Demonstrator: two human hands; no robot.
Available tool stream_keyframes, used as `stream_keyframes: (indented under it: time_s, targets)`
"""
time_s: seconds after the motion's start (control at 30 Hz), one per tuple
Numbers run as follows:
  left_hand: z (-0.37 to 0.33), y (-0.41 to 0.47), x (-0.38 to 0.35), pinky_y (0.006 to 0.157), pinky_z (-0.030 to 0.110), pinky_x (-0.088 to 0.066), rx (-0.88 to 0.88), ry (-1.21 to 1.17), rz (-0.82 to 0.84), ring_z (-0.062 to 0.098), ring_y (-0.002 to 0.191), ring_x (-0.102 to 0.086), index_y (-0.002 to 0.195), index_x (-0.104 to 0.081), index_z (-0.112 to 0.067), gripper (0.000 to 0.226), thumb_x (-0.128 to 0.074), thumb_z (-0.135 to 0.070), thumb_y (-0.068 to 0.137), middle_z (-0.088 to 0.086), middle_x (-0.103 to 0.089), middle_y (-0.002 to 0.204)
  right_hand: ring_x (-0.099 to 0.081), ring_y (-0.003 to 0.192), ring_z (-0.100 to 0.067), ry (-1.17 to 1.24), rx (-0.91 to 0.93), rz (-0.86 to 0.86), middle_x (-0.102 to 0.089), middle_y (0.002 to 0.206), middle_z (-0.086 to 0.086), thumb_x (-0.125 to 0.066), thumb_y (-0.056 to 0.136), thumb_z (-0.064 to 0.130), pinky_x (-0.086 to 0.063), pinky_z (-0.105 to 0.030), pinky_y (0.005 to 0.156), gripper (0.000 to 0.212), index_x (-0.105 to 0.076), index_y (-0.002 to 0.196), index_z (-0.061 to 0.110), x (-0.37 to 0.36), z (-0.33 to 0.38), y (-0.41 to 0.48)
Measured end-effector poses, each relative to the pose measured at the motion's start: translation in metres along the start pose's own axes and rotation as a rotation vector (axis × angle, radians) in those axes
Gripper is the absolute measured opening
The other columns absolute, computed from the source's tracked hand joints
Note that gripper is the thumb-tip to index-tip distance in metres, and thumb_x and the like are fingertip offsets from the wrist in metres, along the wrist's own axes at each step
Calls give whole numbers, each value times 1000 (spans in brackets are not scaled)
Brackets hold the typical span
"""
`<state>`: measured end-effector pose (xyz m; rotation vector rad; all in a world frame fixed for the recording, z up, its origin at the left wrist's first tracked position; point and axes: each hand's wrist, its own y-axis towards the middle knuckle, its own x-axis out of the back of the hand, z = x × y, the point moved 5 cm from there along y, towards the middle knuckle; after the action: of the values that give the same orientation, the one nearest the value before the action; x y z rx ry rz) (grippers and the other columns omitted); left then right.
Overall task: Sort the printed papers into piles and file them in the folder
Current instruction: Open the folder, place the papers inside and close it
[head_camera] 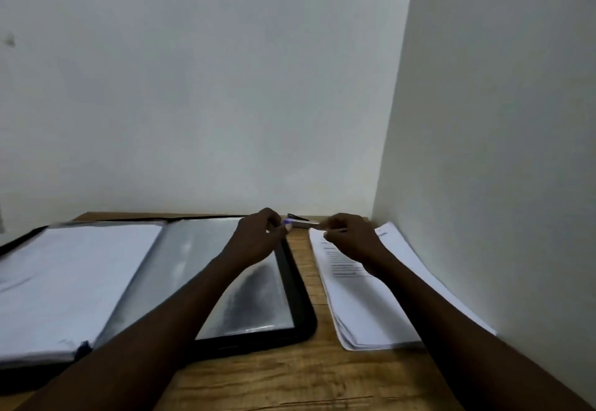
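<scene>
A black folder (298, 285) lies open on the wooden table. Its left side holds a thick stack of filled sleeves (71, 281). Its right side shows a clear, shiny sleeve (193, 262). A pile of printed papers (364, 307) lies to the right, against the side wall. My left hand (258, 239) hovers over the folder's far right corner with fingers curled and thumb meeting fingertips. My right hand (351, 236) is over the top edge of the paper pile, fingers also curled. What either hand pinches is too small and blurred to tell.
A small black and silver object, probably a stapler (301, 221), lies between my hands at the back of the table. White walls close the table at the back and right. Bare wood (290, 375) shows in front of the folder and papers.
</scene>
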<state>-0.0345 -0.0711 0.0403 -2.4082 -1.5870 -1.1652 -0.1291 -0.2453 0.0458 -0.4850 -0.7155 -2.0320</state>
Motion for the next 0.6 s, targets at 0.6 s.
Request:
stream_keyframes:
  time_s: [0.6]
  targets:
    - [-27, 23, -117, 60, 26, -41, 557, -782, 58, 18, 68, -53, 83, -56, -9, 9, -57, -8, 93, 8, -66, 67, -67, 94, -16, 179, -237, -219, -72, 98, 2, -54, 81, 12, -48, -27, 89, 26, -59, 83, 38, 47, -105, -15]
